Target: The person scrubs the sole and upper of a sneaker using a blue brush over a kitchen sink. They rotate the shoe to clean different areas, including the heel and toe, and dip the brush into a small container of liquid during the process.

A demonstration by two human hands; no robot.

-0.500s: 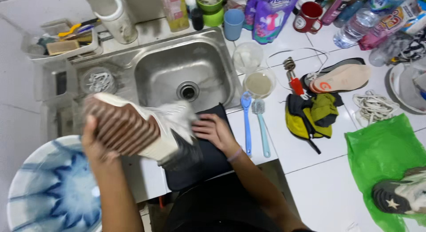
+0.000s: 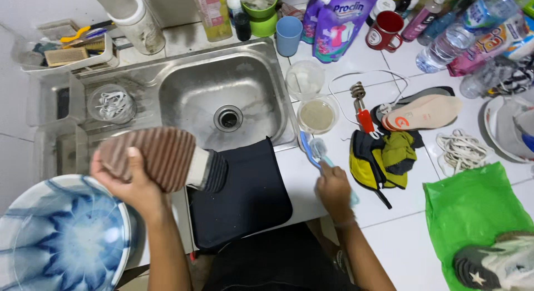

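Two hands are at work over a white tiled worktop (image 2: 356,63) beside a steel sink (image 2: 222,96). A shoe (image 2: 161,157) is held sole-up by the left hand (image 2: 130,185), whose fingers are clenched around its brown ribbed sole, just above the sink's near edge and next to a dark mat (image 2: 245,196) draped over that edge. The right hand (image 2: 334,188) is laid on the light blue toothbrush (image 2: 322,157) lying on the worktop beside a darker blue brush (image 2: 307,149); its fingers seem to be closing on the handle, though a full grasp cannot be confirmed. Judged from this, the cleaning appears to be at an early stage: the sole looks dry and unscrubbed, no foam is seen, and the sink basin is empty of water. As for containers, a clear cup (image 2: 317,116) holds a cloudy beige liquid, a second clear cup (image 2: 305,79) behind it looks nearly empty, and a round clear tub (image 2: 111,104) left of the sink holds white laces. A blue patterned basin (image 2: 61,235) is seen at lower left, its contents unclear. An insole (image 2: 425,113) and a second shoe on a green bag (image 2: 473,213) lie well apart to the right.
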